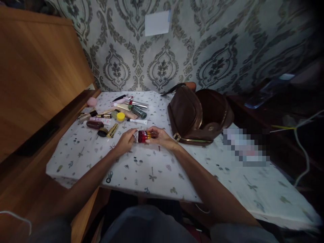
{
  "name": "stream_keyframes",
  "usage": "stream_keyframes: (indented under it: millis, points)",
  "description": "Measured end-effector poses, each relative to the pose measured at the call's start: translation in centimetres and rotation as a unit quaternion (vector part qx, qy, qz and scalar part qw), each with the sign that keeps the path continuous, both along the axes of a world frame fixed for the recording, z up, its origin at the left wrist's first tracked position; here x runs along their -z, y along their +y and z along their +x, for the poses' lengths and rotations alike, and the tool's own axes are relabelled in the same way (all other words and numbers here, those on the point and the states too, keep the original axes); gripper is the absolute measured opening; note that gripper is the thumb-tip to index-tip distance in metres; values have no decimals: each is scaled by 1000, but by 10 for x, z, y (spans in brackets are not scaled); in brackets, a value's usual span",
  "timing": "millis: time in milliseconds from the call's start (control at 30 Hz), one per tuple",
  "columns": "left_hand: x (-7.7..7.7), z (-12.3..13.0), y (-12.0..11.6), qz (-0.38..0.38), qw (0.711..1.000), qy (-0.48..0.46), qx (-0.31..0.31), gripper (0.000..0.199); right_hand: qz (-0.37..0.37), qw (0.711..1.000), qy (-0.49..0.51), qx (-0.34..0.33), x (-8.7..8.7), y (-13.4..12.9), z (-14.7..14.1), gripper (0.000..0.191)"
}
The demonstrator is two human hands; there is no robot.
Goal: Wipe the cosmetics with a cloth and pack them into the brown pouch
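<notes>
In front of me, just above the table, both hands hold a small red jar with a gold-coloured lid at its right end. My left hand is closed on the jar's left end, where something whitish shows; I cannot tell whether it is a cloth or part of the jar. The fingers of my right hand grip the gold end. Beyond my left hand lie a gold lipstick tube, a round black-lidded pot and a dark brown oval case. A yellow-lidded pot and a white tube lie farther back.
A brown leather bag stands unzipped right of my hands. Several cosmetics, a green bottle and a pink sponge lie at the back left. A wooden panel borders the left side; a patterned cloth covers the table.
</notes>
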State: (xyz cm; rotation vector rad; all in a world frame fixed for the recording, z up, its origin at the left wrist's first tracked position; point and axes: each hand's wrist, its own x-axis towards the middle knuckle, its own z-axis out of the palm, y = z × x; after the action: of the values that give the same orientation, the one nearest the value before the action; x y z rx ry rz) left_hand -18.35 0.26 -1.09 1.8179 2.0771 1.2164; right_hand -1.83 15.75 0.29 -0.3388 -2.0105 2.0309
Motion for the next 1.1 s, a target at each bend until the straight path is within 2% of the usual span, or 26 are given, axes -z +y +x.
stream_keyframes:
  millis: [133, 233, 333, 433, 500, 700, 800, 933, 1100]
  points:
    - [1, -2, 1, -21, 993, -107, -38, 44, -71, 997, 12, 27, 2, -9, -6, 56]
    - [-1, 0, 2, -48, 974, -223, -9, 45, -107, 991, 35, 66, 3, -13, -10, 57]
    - [-6, 5, 2, -51, 948, -312, 38, 35, -99, 989, 54, 98, 5, -14, -13, 60]
    - [-9, 9, 1, -54, 928, -364, 49, 20, -47, 988, 58, 134, 8, -11, -14, 63]
    - [-11, 12, 0, -65, 919, -386, 56, 18, 0, 986, 61, 154, 9, -9, -14, 63]
    - [-15, 17, -3, -66, 892, -437, 92, 32, 98, 976, 64, 184, 10, -9, -14, 56]
    - [-20, 18, -4, -50, 897, -432, 83, 30, 97, 977, 67, 179, 9, -8, -13, 53]
    - [-24, 16, -5, 22, 911, -410, 35, 26, 86, 982, 63, 158, 7, -6, -12, 52]
    - [-18, 13, -2, 65, 925, -374, -10, 32, 64, 992, 42, 103, 3, -10, -9, 52]
